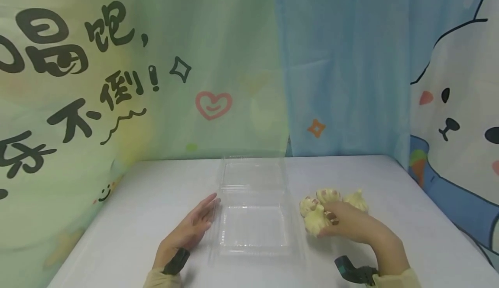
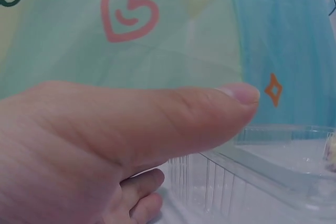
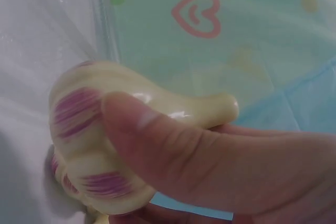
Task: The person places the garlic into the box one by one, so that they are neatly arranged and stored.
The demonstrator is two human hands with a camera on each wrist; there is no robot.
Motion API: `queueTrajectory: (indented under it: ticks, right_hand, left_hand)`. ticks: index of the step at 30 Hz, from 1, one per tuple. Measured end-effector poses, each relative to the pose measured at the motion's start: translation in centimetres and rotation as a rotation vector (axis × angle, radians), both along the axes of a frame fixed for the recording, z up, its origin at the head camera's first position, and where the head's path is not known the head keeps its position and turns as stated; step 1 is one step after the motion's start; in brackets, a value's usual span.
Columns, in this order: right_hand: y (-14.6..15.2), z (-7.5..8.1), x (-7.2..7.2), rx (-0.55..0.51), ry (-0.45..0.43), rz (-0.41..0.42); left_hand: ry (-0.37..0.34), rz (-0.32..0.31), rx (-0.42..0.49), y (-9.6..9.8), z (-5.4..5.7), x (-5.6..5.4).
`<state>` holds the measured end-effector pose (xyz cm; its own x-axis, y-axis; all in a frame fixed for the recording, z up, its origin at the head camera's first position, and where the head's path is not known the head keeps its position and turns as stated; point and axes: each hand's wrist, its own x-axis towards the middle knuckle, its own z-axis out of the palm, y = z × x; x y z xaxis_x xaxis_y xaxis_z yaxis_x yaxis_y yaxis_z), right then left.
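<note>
My right hand (image 1: pixel 352 223) grips a glossy cream garlic bulb (image 3: pixel 79 116) with purple streaks. In the right wrist view the thumb presses on its side and the stem points to the right. More garlic bulbs (image 1: pixel 355 200) cluster around that hand on the table, partly hidden by it. A clear plastic clamshell box (image 1: pixel 253 250) lies opened flat in the middle, its lid half (image 1: pixel 253 173) toward the back. At the box's left edge is my left hand (image 1: pixel 191 227), its fingers extended along the side wall and holding nothing.
The white table (image 1: pixel 405 218) runs back to a printed curtain (image 1: pixel 241 63) with lettering and drawings. Another curtain panel with a cartoon animal (image 1: pixel 456 119) hangs along the right side. Each wrist wears a dark camera mount (image 1: pixel 352 270).
</note>
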<state>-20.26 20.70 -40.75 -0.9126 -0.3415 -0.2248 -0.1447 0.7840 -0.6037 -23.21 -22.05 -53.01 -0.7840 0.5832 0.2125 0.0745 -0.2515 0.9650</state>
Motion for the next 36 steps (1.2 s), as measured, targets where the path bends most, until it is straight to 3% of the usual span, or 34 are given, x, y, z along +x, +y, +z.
queueTrajectory:
  ticks: [5,12,19,28,36]
  right_hand:
    - [-0.9,0.6,-0.3,-0.017,0.071,0.053]
    - [-2.2,1.3,-0.8,-0.059,0.172,0.116]
    - [-3.8,1.1,-1.3,-0.153,0.188,0.172]
    - [-6.4,0.7,-2.1,-0.208,0.172,0.174]
    - [-8.5,0.4,-3.0,-0.272,0.244,0.186]
  left_hand:
    - [-0.003,-0.011,-0.013,-0.3,0.2,-0.1]
    - [-0.056,0.014,-0.068,-0.3,1.3,-0.5]
    - [-0.054,-0.006,-0.058,-0.1,0.8,-0.3]
    - [-0.062,0.002,-0.101,0.0,0.8,-0.2]
    - [-0.08,0.032,-0.128,0.1,1.2,-0.2]
